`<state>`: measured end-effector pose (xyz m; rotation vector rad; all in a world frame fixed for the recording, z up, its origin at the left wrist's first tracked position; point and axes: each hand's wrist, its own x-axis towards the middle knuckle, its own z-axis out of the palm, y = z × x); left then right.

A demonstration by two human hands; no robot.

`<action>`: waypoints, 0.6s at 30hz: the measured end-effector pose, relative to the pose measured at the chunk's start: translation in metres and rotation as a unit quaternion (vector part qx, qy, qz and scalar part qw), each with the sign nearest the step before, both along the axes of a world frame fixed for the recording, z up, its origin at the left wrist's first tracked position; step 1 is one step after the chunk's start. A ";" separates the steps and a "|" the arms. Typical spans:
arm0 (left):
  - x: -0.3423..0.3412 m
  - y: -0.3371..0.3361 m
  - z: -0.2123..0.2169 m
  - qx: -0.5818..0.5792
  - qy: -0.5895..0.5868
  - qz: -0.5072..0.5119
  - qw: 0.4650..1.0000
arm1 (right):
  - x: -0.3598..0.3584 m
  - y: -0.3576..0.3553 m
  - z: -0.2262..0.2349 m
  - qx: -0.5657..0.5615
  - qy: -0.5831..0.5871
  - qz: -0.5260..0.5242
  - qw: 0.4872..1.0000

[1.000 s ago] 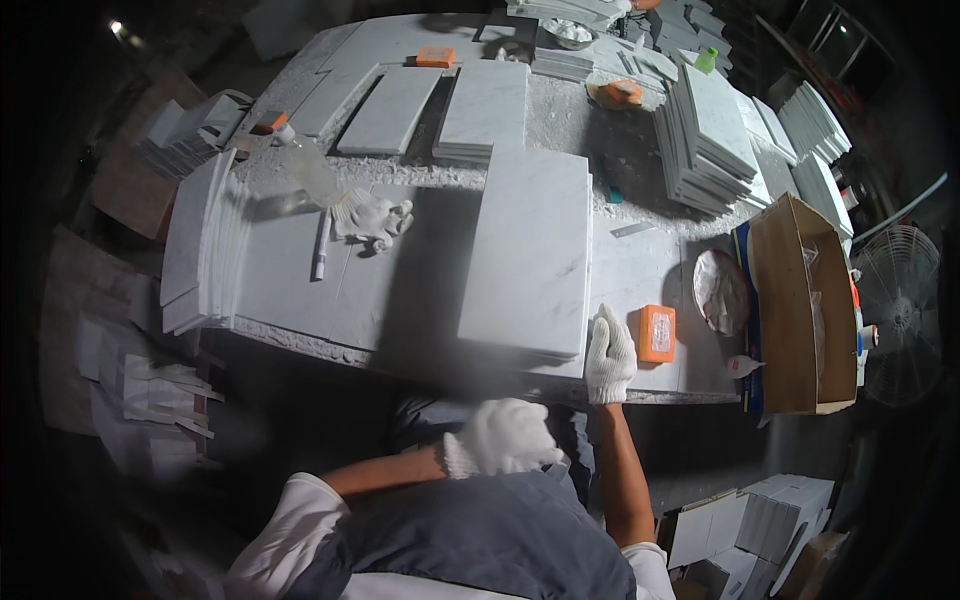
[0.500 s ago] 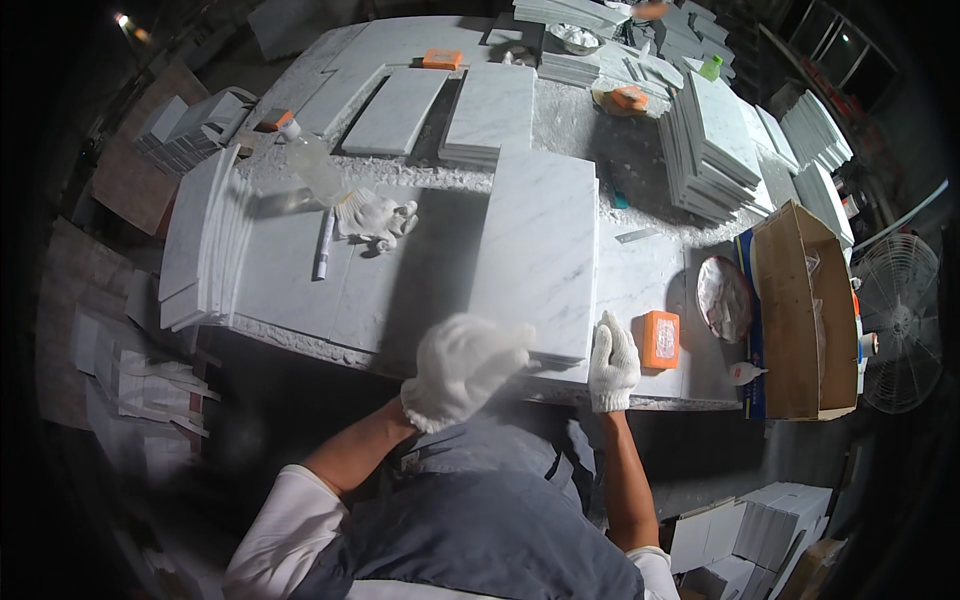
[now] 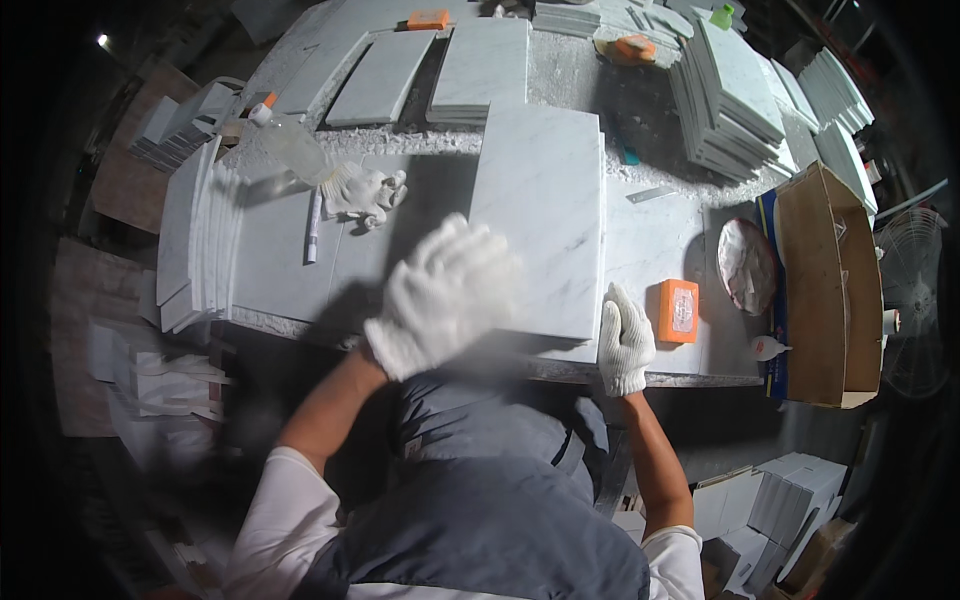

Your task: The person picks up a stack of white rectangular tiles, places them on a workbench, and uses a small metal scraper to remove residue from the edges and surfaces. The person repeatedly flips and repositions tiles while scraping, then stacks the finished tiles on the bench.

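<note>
A pale, grey-veined marble slab [image 3: 540,220] lies in front of me at the near edge of the table, on top of at least one more slab. My left hand [image 3: 450,295], in a white knitted glove, is over the slab's near left side, fingers stretched out and somewhat blurred; whether it touches the stone I cannot tell. Beside the slab's near right edge rests my right hand [image 3: 626,340], gloved too, fingers straight and pointing away from me, holding nothing. Just right of it is an orange block [image 3: 678,311] with a pale worn patch.
Left on the table are a clear bottle [image 3: 290,145], crumpled gloves [image 3: 362,192] and a white marker-like stick [image 3: 314,228]. A bowl of white paste [image 3: 747,266], a small squeeze bottle [image 3: 768,348] and a cardboard box [image 3: 815,290] stand right. Slab stacks [image 3: 725,95] rise farther back.
My left hand has moved away from me, up along the slab's left side, with its fingers now spread. My right hand stays beside the slab. The whole view has shifted slightly.
</note>
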<state>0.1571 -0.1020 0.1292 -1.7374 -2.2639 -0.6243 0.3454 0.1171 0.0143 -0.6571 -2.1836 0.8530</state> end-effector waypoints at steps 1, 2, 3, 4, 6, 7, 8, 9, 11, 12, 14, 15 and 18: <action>-0.018 0.005 0.001 0.006 0.009 -0.001 1.000 | -0.001 0.000 0.000 0.001 0.009 0.001 1.000; -0.039 0.013 0.002 -0.043 0.015 0.022 0.999 | -0.002 0.000 0.001 0.005 0.006 0.005 1.000; -0.060 0.022 0.002 -0.088 0.011 0.046 0.995 | -0.003 0.000 0.002 0.003 0.004 0.006 1.000; -0.075 0.029 -0.001 -0.085 0.057 0.076 0.992 | -0.003 0.000 0.003 0.001 0.004 0.007 1.000; -0.098 0.045 -0.007 -0.047 0.122 0.094 0.987 | -0.004 0.000 0.004 0.003 0.000 0.006 1.000; -0.105 0.052 -0.009 -0.039 0.138 0.088 0.986 | -0.004 0.000 0.005 0.003 -0.004 0.003 1.000; -0.104 0.060 -0.013 -0.078 0.123 0.111 0.983 | -0.003 0.000 0.005 0.002 -0.010 0.000 1.000; -0.098 0.064 -0.016 -0.102 0.153 0.082 0.980 | -0.003 -0.001 0.005 0.004 -0.017 -0.001 1.000; -0.073 0.072 -0.019 -0.231 0.174 0.054 0.956 | -0.003 0.001 0.004 0.011 -0.023 -0.001 1.000; -0.054 0.070 -0.019 -0.234 0.168 0.025 0.957 | -0.003 0.002 0.003 0.005 -0.021 0.001 1.000; -0.013 0.051 -0.010 -0.293 0.110 -0.044 0.949 | -0.005 0.002 0.001 -0.005 -0.004 0.004 1.000; 0.003 0.042 -0.004 -0.269 0.077 -0.089 0.956 | -0.006 0.002 0.001 -0.010 0.003 0.007 1.000; 0.031 0.015 0.010 -0.177 -0.022 -0.175 0.968 | 0.000 -0.006 0.002 -0.121 0.023 0.011 0.992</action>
